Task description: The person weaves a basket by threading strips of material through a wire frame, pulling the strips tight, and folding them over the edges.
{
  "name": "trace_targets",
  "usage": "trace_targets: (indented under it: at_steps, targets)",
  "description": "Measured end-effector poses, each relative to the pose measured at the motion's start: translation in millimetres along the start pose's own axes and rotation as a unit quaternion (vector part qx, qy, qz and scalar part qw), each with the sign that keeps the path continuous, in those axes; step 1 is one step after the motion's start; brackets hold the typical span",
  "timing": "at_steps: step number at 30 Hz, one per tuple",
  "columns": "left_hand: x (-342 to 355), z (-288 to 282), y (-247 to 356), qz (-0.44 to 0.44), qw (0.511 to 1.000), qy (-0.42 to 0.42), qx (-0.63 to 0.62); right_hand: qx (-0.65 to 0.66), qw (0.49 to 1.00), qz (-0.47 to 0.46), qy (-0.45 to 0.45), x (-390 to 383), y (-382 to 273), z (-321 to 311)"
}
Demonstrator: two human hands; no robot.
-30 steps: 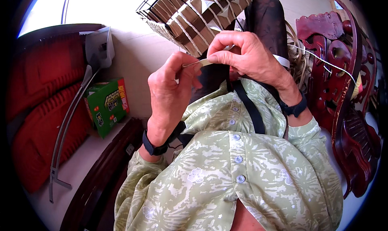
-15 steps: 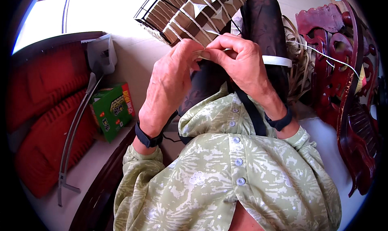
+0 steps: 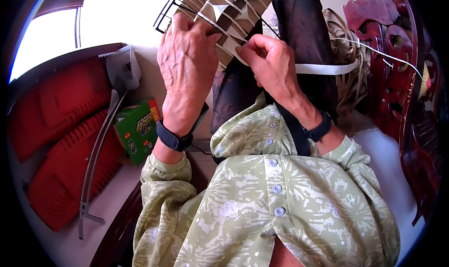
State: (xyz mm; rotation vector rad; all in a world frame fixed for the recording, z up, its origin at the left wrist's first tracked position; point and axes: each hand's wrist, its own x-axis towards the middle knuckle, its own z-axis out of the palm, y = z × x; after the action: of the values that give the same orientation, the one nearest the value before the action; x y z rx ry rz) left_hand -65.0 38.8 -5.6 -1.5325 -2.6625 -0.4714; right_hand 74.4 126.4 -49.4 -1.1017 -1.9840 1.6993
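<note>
My left hand is raised to the near side of a woven basket with a black wire frame, white cords and brown strips; its fingers curl against the weave, partly hidden by the back of the hand. My right hand pinches a pale flat strip just below the basket. The strip reaches from the weave past the hand to the right. The basket is tilted near my dark-clothed leg.
Red cushions on dark wood are at left, with a grey metal stand and a green box. Loops of tan strip lie beside a carved red-brown wooden chair with a white cord at right.
My left hand has moved up and left onto the basket. My right hand has lowered from its earlier meeting with the left, still pinching the strip. The strip's right-hand loop has shifted right.
</note>
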Motion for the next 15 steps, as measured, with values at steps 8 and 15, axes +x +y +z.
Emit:
trace_targets:
  at_steps: [8,15]
  targets:
    - [3,10,-2,-0.047,0.996,0.003,-0.077,-0.033,0.999,-0.018,0.035,9,4,14]
    - [8,-3,-13,-0.005,0.995,-0.022,-0.099,0.071,0.996,-0.050,0.007,6,-4,26]
